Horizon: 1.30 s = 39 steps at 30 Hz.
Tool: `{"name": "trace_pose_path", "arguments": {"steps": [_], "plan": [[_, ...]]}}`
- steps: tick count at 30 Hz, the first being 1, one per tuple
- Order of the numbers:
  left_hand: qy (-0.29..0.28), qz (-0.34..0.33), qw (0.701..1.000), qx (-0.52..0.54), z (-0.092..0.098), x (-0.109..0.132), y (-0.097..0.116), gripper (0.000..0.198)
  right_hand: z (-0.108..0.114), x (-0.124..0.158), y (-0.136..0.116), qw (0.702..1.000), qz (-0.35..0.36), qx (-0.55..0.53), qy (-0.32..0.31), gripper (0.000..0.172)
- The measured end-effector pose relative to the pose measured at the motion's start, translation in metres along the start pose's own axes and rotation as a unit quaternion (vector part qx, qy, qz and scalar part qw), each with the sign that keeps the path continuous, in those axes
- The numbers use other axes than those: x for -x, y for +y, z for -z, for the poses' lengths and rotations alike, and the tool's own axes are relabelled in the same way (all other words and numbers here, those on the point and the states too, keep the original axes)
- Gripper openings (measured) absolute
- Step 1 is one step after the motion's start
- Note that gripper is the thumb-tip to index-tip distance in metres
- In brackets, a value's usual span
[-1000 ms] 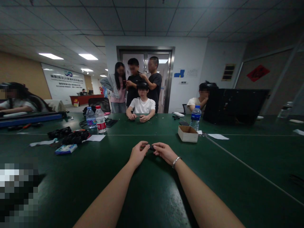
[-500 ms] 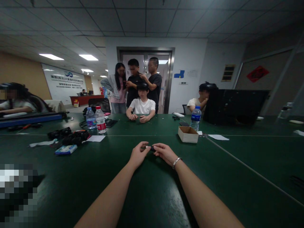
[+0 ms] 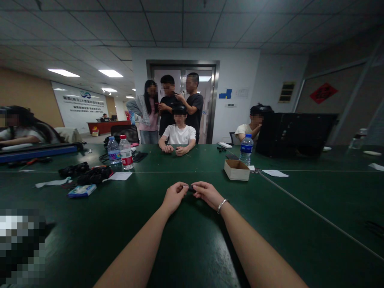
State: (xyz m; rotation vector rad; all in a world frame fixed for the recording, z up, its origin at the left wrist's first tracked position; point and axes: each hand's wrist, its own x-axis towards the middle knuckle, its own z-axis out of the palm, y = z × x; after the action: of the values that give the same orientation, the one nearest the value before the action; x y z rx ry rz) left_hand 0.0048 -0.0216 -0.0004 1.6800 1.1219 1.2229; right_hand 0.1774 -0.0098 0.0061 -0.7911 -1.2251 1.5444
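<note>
Over the green table, both my hands meet at a small dark object (image 3: 191, 188), too small for me to tell its kind. Its right side is pinched between the thumb and fingers of my right hand (image 3: 208, 195), which has a silver bracelet (image 3: 222, 206) at the wrist. My left hand (image 3: 174, 197) is closed at the object's left end, thumb against fingertips. A tiny pale bit shows at those fingertips, but I cannot make out what they grip.
A small open cardboard box (image 3: 237, 173) stands ahead right, beside a blue-labelled water bottle (image 3: 246, 149). Left are two bottles, one red-capped (image 3: 126, 153), black gear (image 3: 94, 175) and a blue-white packet (image 3: 82, 190). Across the table (image 3: 192, 248) sits a person (image 3: 180, 134); others stand behind.
My left fingers have closed from a looser, more spread pose to a pinch at the dark object's end. My right hand keeps its hold almost unmoved. The view has shifted slightly.
</note>
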Motion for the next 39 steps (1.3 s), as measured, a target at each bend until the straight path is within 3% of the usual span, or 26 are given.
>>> {"name": "trace_pose_path", "arguments": {"steps": [12,25,34,39], "plan": [[0.012,-0.039,0.999,-0.007,0.001,0.005,0.008,0.03,0.001,0.0,0.001,1.0,0.003,-0.005,-0.002,0.03],[0.011,0.035,0.999,-0.004,0.001,0.004,0.011,0.035,-0.001,0.003,-0.002,1.0,-0.005,0.015,-0.005,0.032],[0.008,0.024,1.0,0.019,0.0,0.001,0.003,0.033,0.0,-0.001,0.0,1.0,-0.019,-0.016,0.014,0.019],[0.014,-0.016,0.999,0.041,0.001,0.001,0.004,0.033,0.0,-0.002,0.0,0.999,-0.014,-0.029,0.022,0.017]]}}
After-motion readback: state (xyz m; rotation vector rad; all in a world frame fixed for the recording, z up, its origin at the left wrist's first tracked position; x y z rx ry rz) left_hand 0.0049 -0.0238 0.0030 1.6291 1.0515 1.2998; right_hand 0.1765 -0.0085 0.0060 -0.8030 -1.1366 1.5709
